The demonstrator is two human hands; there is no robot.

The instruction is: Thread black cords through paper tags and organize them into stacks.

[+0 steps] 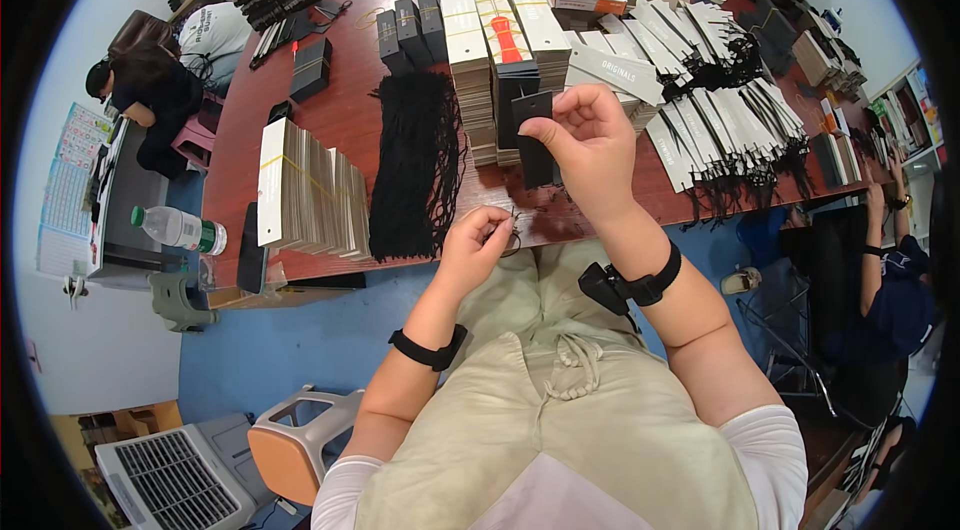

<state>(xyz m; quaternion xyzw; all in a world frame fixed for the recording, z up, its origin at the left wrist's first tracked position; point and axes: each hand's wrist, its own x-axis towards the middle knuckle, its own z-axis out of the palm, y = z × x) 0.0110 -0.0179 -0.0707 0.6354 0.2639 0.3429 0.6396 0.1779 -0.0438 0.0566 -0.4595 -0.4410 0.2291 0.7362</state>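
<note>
At the near edge of the table (pixel 350 80), before the tall tag stacks (pixel 466 60), the right hand (pixel 590 135) pinches a black tag (pixel 538 162) between thumb and curled fingers. Nearer and to the left, the left hand (pixel 477 245) is almost closed, apparently on a thin dark cord (pixel 516 222). A loose pinch could let the cord slip; a trailing end might snag the black cord bundle (pixel 415 165) farther left.
</note>
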